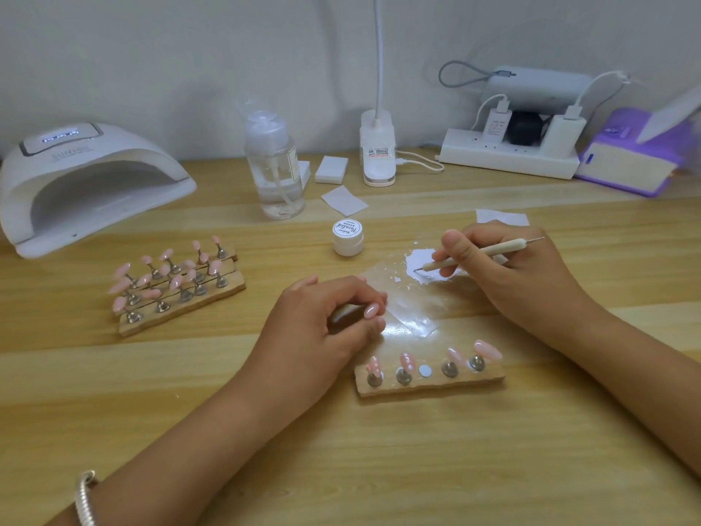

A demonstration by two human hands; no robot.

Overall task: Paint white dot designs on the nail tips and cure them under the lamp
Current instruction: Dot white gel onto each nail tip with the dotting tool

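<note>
At a wooden table, a person's right hand grips a dotting tool pen-fashion between thumb and fingers. The tool's long axis runs nearly left to right, its lower metal tip pointing left and down into a smear of white paint on a clear sheet, its other end rising to the right past the knuckles.

The left hand rests on the table just left of the sheet, fingers curled and pinching a pink nail tip. The nail tip lies roughly level, its long axis pointing right and slightly away, towards the paint. What it is mounted on is mostly hidden in the fingers.

Just in front of both hands lies a wooden strip, set lengthwise left to right, carrying four pink nails on metal pegs, with one bare disc in the middle. The two left nails show white dots.

A small white jar, lid on, stands beyond the sheet. To the left sits a rack of three more strips of pink nails, angled across the table. The curing lamp stands at far left, its opening facing the person and its display lit. A clear pump bottle and a power strip stand near the wall.
</note>
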